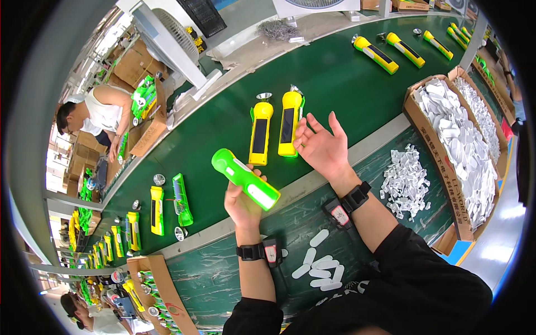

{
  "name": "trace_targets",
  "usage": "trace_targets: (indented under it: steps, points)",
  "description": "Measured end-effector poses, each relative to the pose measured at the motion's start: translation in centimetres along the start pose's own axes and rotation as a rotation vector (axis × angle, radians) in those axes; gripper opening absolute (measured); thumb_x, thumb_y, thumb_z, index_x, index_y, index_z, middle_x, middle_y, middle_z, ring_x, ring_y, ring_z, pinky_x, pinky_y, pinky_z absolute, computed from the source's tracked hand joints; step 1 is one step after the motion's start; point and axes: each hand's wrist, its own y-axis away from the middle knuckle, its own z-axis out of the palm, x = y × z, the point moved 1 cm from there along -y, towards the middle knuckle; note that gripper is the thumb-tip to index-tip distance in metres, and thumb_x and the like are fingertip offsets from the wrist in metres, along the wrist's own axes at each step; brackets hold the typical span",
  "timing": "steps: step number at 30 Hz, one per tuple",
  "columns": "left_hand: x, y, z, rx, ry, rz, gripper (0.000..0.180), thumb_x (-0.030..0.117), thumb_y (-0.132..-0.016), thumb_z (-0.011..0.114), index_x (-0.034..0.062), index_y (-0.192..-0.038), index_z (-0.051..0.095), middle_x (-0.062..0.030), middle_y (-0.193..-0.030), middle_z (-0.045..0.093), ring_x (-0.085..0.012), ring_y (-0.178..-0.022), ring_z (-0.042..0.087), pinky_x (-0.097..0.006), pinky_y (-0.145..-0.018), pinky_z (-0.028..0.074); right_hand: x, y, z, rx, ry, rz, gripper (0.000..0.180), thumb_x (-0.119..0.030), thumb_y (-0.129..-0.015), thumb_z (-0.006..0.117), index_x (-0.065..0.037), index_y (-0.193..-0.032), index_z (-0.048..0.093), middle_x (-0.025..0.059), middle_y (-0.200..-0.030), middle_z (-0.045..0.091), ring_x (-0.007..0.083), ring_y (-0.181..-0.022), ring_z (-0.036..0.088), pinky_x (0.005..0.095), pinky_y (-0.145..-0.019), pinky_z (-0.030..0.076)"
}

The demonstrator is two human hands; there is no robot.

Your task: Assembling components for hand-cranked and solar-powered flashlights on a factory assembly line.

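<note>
- Grip first: left hand (241, 202), at centre frame, is wrapped around the lower part of a green flashlight body (244, 178), thumb up along its side. The body tilts from upper left to lower right, with its white panel facing up. That hold looks firm enough; keeping the thumb off the white panel would leave the panel free for whatever goes on it.
- Right hand (322, 147), just right of centre, holds nothing. Its fingers are spread wide, palm turned toward the camera, and it hovers just beside two yellow flashlights (275, 127) that lie side by side on the green conveyor belt (335, 72).
- Judging from this, the open hand is free to fetch a part or steady the green body. Bringing it in from the right, clear of the yellow pair, would avoid knocking them askew.
- White oblong pieces (321, 267) lie loose on the dark green bench (212, 279) at lower centre, near the left wrist. A heap of small white parts (406, 180) sits at right, next to cardboard boxes (446, 184) filled with more white pieces.
- More yellow flashlights (402, 49) ride the belt at upper right. Green and yellow units (167, 204) lie at left centre.
- Another person (92, 114) works across the belt at upper left; reaches are best kept on the near side.
</note>
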Motion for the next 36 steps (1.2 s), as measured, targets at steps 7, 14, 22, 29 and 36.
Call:
trace_targets:
  steps: [7,14,22,29,36]
  points:
    - [-0.2,0.0,0.6,-0.029,-0.240,0.013,0.059,0.017,-0.082,0.061,0.0016,-0.133,0.036,-0.0142,-0.123,0.052,-0.0279,-0.111,0.055,-0.044,-0.095,0.046,-0.5,-0.4,-1.0,0.195,0.055,-0.117,0.037,-0.044,-0.091,0.054,-0.008,-0.102,0.053,0.0051,-0.096,0.057,0.0185,-0.087,0.052,0.0324,-0.077,0.041]
    - [1.1,-0.8,0.3,0.089,-0.456,-0.030,0.043,0.036,-0.099,0.041,0.0009,-0.124,0.046,-0.0137,-0.109,0.060,-0.0216,-0.088,0.061,-0.036,-0.072,0.054,0.2,-0.5,-1.0,0.326,0.812,-0.490,0.036,-0.045,-0.097,0.046,-0.009,-0.100,0.053,0.0016,-0.096,0.057,0.0116,-0.084,0.052,0.0270,-0.074,0.040]
    - [2.1,-2.9,0.9,0.226,-0.673,0.026,0.040,0.033,-0.100,0.041,0.0004,-0.123,0.046,-0.0131,-0.101,0.061,-0.0201,-0.080,0.062,-0.036,-0.068,0.055,0.2,-0.4,-1.0,0.407,0.780,-0.444,0.032,-0.040,-0.095,0.049,-0.008,-0.095,0.053,0.0017,-0.092,0.056,0.0120,-0.081,0.050,0.0280,-0.072,0.040]
    - [7.2,-10.7,-4.5,0.165,-1.352,0.338,0.037,0.016,-0.089,0.057,0.0000,-0.121,0.047,-0.0158,-0.111,0.059,-0.0277,-0.092,0.061,-0.039,-0.078,0.051,0.8,-1.1,-1.4,0.388,0.722,-0.427,0.034,-0.042,-0.095,0.050,-0.007,-0.095,0.053,0.0026,-0.092,0.055,0.0128,-0.082,0.050,0.0286,-0.072,0.040]
    - [4.3,-13.5,-6.2,0.211,-2.086,0.395,0.065,0.029,-0.068,0.079,-0.0020,-0.118,0.051,-0.0191,-0.098,0.060,-0.0353,-0.099,0.053,-0.043,-0.087,0.044,-0.1,-0.6,-1.3,0.453,0.663,-0.403,0.035,-0.042,-0.094,0.051,-0.007,-0.093,0.054,0.0013,-0.088,0.053,0.0115,-0.078,0.049,0.0278,-0.069,0.040]
